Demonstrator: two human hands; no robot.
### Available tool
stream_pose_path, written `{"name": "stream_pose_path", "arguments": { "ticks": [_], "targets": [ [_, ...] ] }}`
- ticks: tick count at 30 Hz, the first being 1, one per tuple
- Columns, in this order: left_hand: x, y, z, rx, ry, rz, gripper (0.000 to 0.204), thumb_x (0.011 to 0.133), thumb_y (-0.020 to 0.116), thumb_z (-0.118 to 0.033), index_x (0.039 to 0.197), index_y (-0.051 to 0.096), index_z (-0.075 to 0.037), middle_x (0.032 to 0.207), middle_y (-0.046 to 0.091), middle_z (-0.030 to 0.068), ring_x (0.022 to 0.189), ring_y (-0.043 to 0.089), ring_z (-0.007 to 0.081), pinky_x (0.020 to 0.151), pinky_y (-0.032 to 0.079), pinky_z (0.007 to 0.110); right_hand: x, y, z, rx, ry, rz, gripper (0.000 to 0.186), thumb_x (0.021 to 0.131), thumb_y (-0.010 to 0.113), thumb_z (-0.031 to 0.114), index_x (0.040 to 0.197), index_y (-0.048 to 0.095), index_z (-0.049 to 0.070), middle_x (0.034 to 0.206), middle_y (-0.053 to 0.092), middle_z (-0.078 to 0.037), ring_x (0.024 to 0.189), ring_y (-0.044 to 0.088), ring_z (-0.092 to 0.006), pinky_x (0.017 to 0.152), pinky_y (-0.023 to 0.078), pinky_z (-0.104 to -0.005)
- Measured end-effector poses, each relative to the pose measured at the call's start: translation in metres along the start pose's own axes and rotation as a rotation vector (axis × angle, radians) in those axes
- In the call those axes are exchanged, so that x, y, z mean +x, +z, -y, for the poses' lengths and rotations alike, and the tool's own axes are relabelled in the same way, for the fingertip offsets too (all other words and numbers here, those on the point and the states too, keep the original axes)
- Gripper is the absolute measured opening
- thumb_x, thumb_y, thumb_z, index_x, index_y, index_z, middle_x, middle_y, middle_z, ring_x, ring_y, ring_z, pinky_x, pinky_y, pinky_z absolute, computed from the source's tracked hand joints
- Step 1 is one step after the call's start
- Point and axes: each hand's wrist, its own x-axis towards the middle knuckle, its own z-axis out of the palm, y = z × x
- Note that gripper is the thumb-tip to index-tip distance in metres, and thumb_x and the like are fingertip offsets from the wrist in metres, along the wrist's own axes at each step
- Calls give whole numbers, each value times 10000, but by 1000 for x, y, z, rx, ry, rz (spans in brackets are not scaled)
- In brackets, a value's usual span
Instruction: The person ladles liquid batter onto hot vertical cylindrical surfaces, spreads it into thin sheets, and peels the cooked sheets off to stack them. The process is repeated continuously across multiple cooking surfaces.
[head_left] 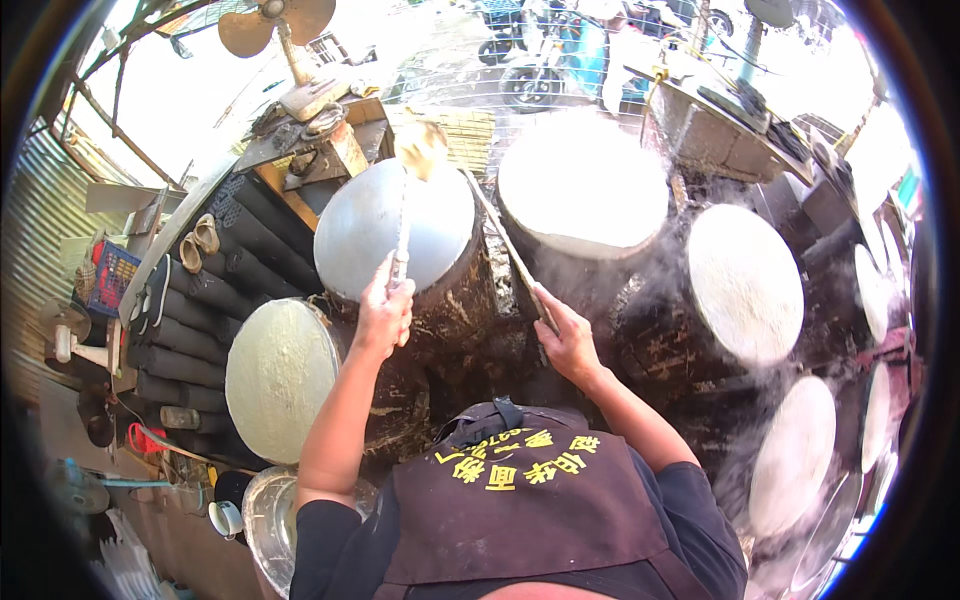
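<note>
The left hand is closed around the lower end of a pale, mottled rod, which rises over a bare grey round metal griddle. A blurred golden head shows by the rod's far end; whether the 2 are joined, I cannot tell. The right hand grips the near end of a long, slim wooden stick, which slants up and leftward between the bare griddle and a white-coated griddle.

Both 2 tools look stiff and fairly light, though their length probably makes the far ends feel heavier. The near ends, where the hands are, seem the sensible hold, well apart from the steam. The stick's surface looks dry and unlikely to slip; the rod may be smoother. Neither seems fragile.

On the brown apron, yellow printed characters form an arc, with smaller characters and digits inside, partly bent by folds. I can make out 0 labels or lettering on the 2 tools.
</note>
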Motion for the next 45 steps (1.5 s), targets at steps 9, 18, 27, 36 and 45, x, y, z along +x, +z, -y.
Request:
{"name": "stream_pose_path", "arguments": {
  "ticks": [9, 18, 27, 36, 45],
  "targets": [
    [126, -20, 69, 865, 838, -338, 496, 928, 545, -190, 1384, 410, -50, 778, 647, 113, 663, 641, 282, 600, 520, 367, 72, 37, -70, -319, 86, 177, 542, 850, 569, 154, 1368, 420, 211, 904, 537, -189, 776, 593, -395, 675, 488, -490],
    [113, -89, -21, 1116, 454, -685, 480, 920, 541, -181, 1386, 426, -197, 1043, 642, 141, 894, 625, 379, 751, 505, 442, 89, 73, -58, -422, 206, 173, 524, 843, 580, 147, 1348, 448, 181, 891, 538, -184, 799, 587, -381, 695, 481, -483],
    [-52, -126, -36, -254, 103, -204, 449, 989, 453, -221, 1405, 361, -81, 613, 391, -34, 392, 323, 25, 340, 264, 179, 93, 84, -61, -182, 207, 38, 523, 798, 541, 55, 1315, 476, 101, 968, 616, -255, 922, 598, -416, 817, 471, -474],
    [-174, -159, -26, -1095, 221, -8, 548, 1029, 348, -301, 1493, 93, -160, 723, 377, 35, 461, 364, 79, 336, 331, 205, 148, 129, -49, -221, 85, 0, 429, 804, 566, 103, 1232, 540, 81, 921, 640, -239, 880, 620, -403, 806, 495, -457],
    [-226, -159, -18, -1134, 389, -103, 566, 1032, 339, -292, 1504, 36, -211, 721, 362, 44, 455, 319, 84, 324, 328, 195, 194, 193, -27, -354, 184, 181, 453, 836, 462, 75, 1270, 515, 194, 951, 643, -228, 876, 642, -378, 765, 514, -473]
  ]
}}
